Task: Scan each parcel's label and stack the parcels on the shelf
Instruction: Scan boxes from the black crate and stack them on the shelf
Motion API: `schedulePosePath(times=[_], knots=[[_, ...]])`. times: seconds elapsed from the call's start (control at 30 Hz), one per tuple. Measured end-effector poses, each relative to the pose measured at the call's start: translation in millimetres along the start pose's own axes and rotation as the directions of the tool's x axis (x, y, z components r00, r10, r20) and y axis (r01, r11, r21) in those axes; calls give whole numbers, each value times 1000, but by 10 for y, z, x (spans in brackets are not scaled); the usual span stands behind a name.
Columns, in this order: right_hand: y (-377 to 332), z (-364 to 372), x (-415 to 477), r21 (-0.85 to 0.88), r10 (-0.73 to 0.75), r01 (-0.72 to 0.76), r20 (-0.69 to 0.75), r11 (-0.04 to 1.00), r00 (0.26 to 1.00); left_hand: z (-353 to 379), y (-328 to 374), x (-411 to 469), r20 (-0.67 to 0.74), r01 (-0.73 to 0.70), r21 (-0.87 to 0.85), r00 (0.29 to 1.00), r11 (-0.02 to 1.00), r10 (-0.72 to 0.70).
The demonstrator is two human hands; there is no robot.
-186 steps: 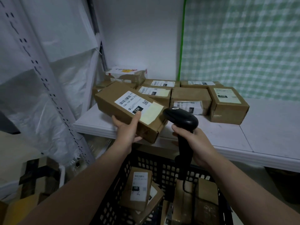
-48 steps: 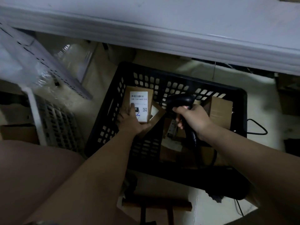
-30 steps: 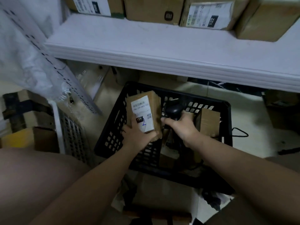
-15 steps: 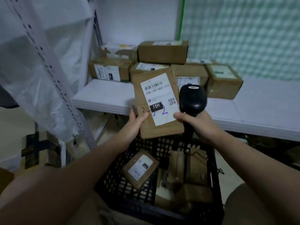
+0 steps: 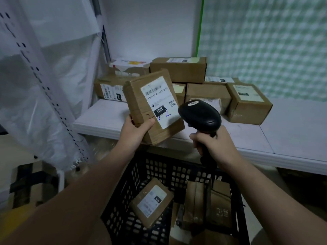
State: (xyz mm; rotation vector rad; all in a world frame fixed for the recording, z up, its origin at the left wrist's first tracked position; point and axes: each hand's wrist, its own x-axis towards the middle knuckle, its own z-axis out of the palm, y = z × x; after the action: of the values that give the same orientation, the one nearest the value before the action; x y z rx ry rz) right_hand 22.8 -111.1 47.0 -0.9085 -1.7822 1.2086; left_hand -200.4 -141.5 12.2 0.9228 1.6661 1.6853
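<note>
My left hand (image 5: 135, 131) grips the lower left corner of a brown cardboard parcel (image 5: 141, 105), held up and tilted over the shelf's front edge, its white label marked 15H facing me. My right hand (image 5: 215, 145) grips the handle of a black barcode scanner (image 5: 200, 114), whose head sits just right of the parcel's label. Behind them, several brown parcels (image 5: 178, 71) are stacked on the white shelf (image 5: 106, 117). Below my arms stands a black plastic crate (image 5: 159, 172) with several more labelled parcels (image 5: 152, 202) inside.
A perforated white shelf upright (image 5: 47, 89) draped in clear plastic sheet runs down the left. A green-checked wall covering (image 5: 265, 41) backs the shelf on the right. A taped cardboard box (image 5: 31, 183) sits on the floor at the lower left.
My left hand lifted a parcel out of the crate up to shelf height; the parcel has since tilted and edged left. The scanner came up beside the label.
</note>
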Motion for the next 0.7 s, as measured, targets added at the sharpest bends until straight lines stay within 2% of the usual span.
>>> schedulePosePath(times=[0.07,0.17,0.37,0.7], knots=[[-32,24,-26,-29,-36,37,40,999,999,60,-33,-16,13,-3,33,1000,999,2],[-72,54,-51,30,-72,70,39,997,997,102,-47,-36,22,-23,57,1000,998,22],[-24,-3,-15,78,-30,30,-5,996,1000,118,-34,-22,13,-39,47,999,998,38],[-39,-26,-52,94,-32,30,18,995,999,122,-52,-24,25,-41,79,999,996,39]])
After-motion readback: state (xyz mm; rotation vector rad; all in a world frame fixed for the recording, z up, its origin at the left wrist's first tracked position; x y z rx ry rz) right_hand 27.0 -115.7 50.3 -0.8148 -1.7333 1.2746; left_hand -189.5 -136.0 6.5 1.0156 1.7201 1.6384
